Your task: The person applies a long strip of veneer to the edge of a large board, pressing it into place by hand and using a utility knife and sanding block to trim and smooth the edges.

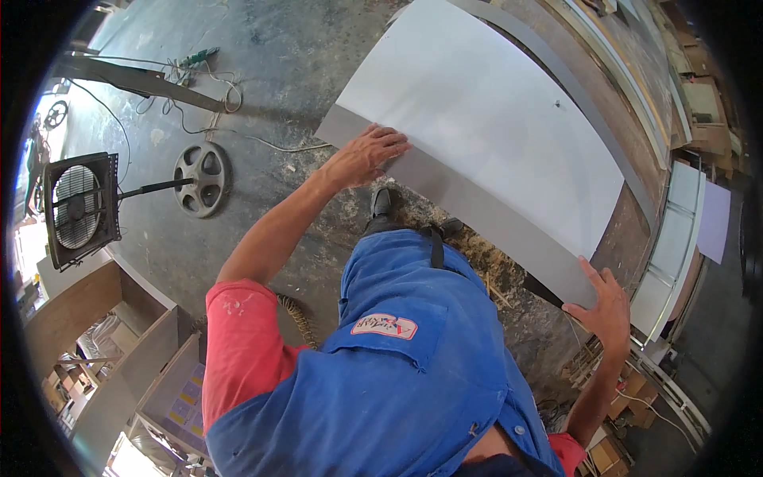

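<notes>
A large white sheet (477, 119) lies on a wooden bench (620, 230), with a long grey board (473, 207) along its near edge. My left hand (367, 157) grips the board's near edge toward its left end, fingers curled over the top. My right hand (602, 306) holds the board's right end, thumb at the near edge and fingers apart over the end. A small dark object (557, 104) sits on the white sheet. A curved grey strip (592, 107) runs behind the sheet.
A fan (78, 203) on a round-based stand is at the left, near cables and a green power tool (195, 57) on the concrete floor (270, 71). Wooden cabinets (119, 334) are at lower left, stacked panels (675, 254) at right. Wood scraps lie around my feet.
</notes>
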Tool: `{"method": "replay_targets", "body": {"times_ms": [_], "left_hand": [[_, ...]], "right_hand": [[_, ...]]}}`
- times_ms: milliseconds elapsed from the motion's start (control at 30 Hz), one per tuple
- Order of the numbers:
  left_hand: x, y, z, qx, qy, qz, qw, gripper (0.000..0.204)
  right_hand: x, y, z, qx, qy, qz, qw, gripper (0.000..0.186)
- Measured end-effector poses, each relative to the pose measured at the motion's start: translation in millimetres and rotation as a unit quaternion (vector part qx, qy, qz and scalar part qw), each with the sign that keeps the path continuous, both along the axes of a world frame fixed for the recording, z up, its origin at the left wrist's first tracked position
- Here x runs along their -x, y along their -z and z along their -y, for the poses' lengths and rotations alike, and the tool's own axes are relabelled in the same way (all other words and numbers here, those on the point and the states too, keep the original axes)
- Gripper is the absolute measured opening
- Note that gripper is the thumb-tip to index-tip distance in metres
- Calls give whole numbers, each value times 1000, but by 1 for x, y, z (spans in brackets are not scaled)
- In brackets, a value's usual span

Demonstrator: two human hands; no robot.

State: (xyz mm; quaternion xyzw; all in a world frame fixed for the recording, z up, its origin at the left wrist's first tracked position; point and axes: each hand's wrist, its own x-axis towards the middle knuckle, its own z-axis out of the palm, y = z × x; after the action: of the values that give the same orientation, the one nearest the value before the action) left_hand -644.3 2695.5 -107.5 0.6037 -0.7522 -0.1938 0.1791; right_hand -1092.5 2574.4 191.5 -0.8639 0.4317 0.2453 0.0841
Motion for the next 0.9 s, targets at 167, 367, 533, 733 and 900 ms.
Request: {"method": "replay_targets", "body": {"times_ms": [167, 367, 533, 733, 900], "left_hand": [[-2, -4, 3, 17, 4, -30, 999, 87], [1, -5, 0, 7, -1, -42, 999, 87], [20, -9, 0, -29, -12, 38, 999, 96], [36, -10, 14, -44, 18, 7, 999, 104], [32, -3, 17, -23, 37, -48, 998, 103]], "right_hand": [[-2, -2, 0, -6, 10, -9, 1000, 99], [-1, 0, 0, -7, 17, -10, 1000, 99], [1, 4, -1, 3, 12, -14, 1000, 97], [-2, 4, -1, 9, 9, -18, 1000, 96], [-3, 4, -1, 4, 12, -18, 1000, 96]]}}
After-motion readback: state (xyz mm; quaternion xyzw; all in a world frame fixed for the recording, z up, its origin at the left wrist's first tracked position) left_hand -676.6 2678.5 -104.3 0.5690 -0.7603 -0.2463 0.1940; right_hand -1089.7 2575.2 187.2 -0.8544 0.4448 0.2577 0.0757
